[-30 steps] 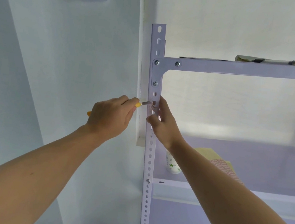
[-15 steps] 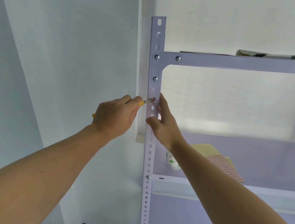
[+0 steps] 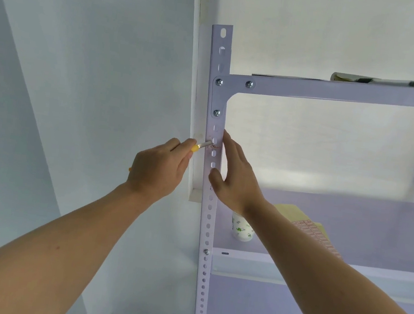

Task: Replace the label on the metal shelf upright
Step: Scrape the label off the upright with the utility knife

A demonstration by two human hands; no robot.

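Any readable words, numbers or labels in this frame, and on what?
None can be read.
Pink sheet: printed grid, too small to read.
Upright: brownish marks at the tip of the tool, not legible as text.
Paper cup: green leaf pattern, no text visible.

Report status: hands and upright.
Left hand grips yellow-handled metal-tipped tool, tip on white perforated metal upright. Right hand rests on upright, fingers straight. Nothing blocks the tip.

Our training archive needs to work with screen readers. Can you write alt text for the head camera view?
A person's left hand grips a yellow-handled tool, its metal tip against the front of a perforated metal shelf upright, where a brownish mark shows. The right hand, fingers straight, rests against the upright's right edge. A patterned cup stands on the shelf behind.
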